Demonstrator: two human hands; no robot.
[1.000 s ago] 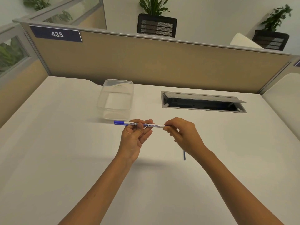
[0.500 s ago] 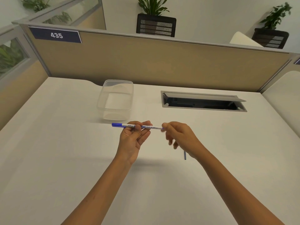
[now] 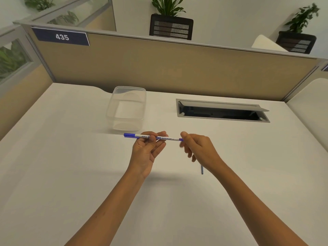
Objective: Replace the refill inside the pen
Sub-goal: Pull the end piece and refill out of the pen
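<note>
pen: the pen [image 3: 153, 137] is held level above the surface, cap end to the left, barrel printed "WHITE BOARD"; its blue right end sits at the right thumb
left hand: the left hand [image 3: 147, 150] has its grip pinching the pen's middle between thumb and fingers
right hand: the right hand [image 3: 197, 148] is at the pen's right tip; fingers blurred; whether its grip is closed on the tip I cannot tell
refill: a thin dark stick [image 3: 202, 169] lies on the surface near the right wrist, partly hidden by it; likely a refill, old or new I cannot tell
progress: judged early or middle; the pen looks whole from here, with one loose stick beside it; whichever stage this is, seating a refill and closing the end seem left
surface: white surface [image 3: 62, 174], plain; a clear plastic container [image 3: 126, 108] stands far left of the hands; an open cable hatch [image 3: 221, 111] is set in at far right
room: a tan partition [image 3: 177, 68] backs the surface, bearing a sign [image 3: 62, 36] "435"; potted plants [image 3: 170, 20] stand beyond
</note>
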